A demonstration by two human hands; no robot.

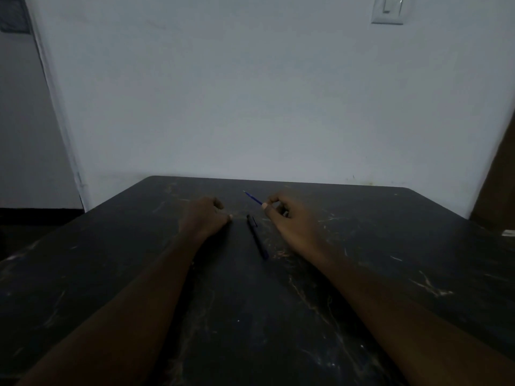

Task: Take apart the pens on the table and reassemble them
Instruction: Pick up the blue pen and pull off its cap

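Note:
A dark pen lies on the black scratched table, between my two hands, its length running from far left to near right. My right hand pinches a thin blue refill between thumb and fingers; the refill's tip points up and to the left, above the table. My left hand rests on the table to the left of the pen with its fingers curled. Whether it holds a small part is hidden in the dim light.
The table's far edge meets a pale wall. A light switch is high on the wall at the right. A brown panel stands at the far right, and a small white object lies at the table's right edge.

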